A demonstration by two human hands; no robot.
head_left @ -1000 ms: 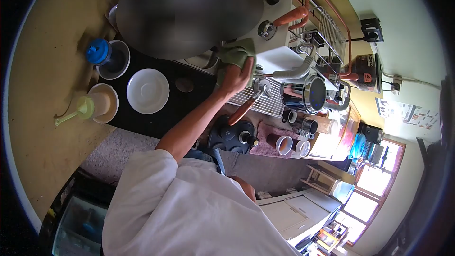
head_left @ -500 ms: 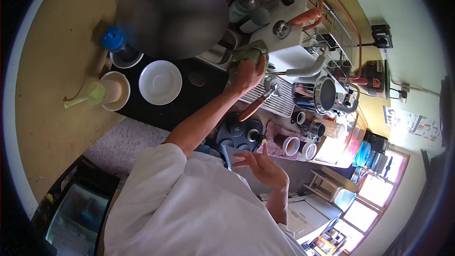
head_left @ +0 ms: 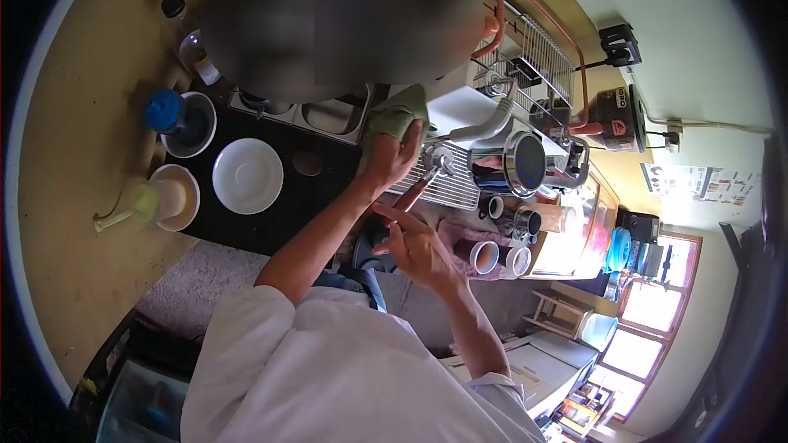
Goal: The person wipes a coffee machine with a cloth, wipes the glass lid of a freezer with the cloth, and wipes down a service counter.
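A crumpled green cloth (head_left: 396, 117) is in my left hand (head_left: 390, 162), its fingers closed round it beside the white side of the espresso machine (head_left: 455, 102). To the right of that hand, a portafilter (head_left: 440, 161) with a brown handle lies at the slatted metal drip tray (head_left: 455, 189). My right hand (head_left: 419, 253) is just below the handle, fingers stretched out and apart. One fingertip is close to the handle's end; whether they touch I cannot tell. My right hand and forearm hide most of the black tamping stand.
On the dark counter at left are a white saucer (head_left: 248, 175), a bowl with a blue-capped bottle (head_left: 167, 111) and a bowl with a yellow-green brush (head_left: 144, 203). Brown cups (head_left: 484, 257) stand on a pink towel (head_left: 455, 234). A steel pitcher (head_left: 524, 162) sits by the machine. Blurred patches cover the top.
My right hand has moved up and left to the portafilter handle. My left hand keeps hold of the cloth. The whole view has shifted, so the counter things appear further left.
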